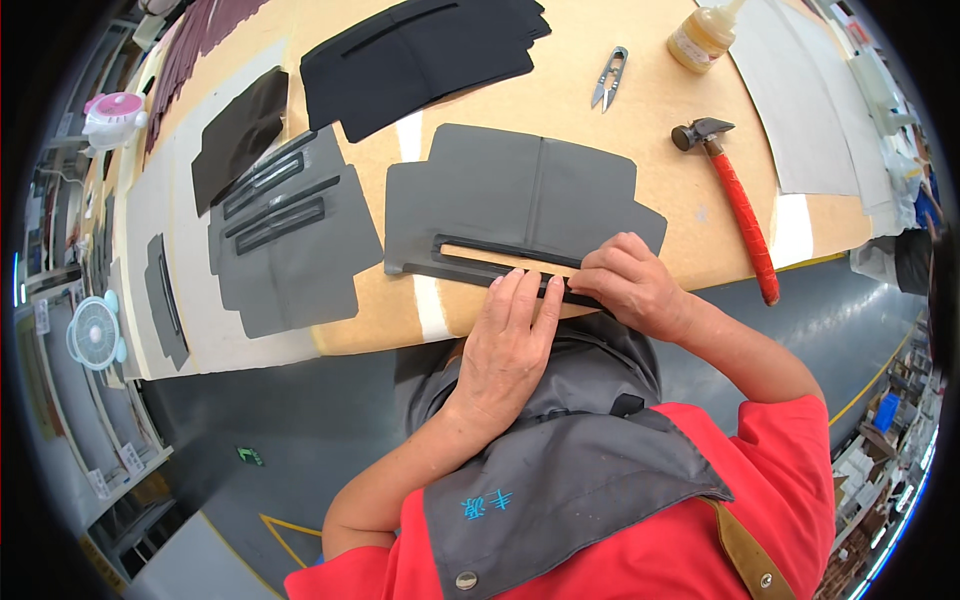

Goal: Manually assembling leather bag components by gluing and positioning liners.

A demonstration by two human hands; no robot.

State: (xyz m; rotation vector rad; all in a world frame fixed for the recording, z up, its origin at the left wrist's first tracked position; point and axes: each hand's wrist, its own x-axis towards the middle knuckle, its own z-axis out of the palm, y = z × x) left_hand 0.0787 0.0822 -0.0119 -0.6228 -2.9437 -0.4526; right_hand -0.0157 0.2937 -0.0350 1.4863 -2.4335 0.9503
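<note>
A grey cut panel [510, 190] lies at the table's near edge, with a long slot edged by a dark strip [480, 248]. My left hand [510, 345] rests on the panel's lower edge, fingers stretched out and touching the strip below the slot. Just to its right, my right hand [630, 285] has bent fingers pinched at the right end of that strip; the fingertips are partly hidden. To the left lie grey panels with slotted strips [290, 260], a dark brown piece [240, 140] and a narrow grey piece [165, 290].
On the table [350, 335] are black panels [420, 70], thread snips [610, 78], a glue bottle [700, 40], a red-handled hammer [740, 210] and pale sheets [800, 90]. Small fans [95, 330] stand at the left; blue-grey floor [290, 420] shows below the table.
</note>
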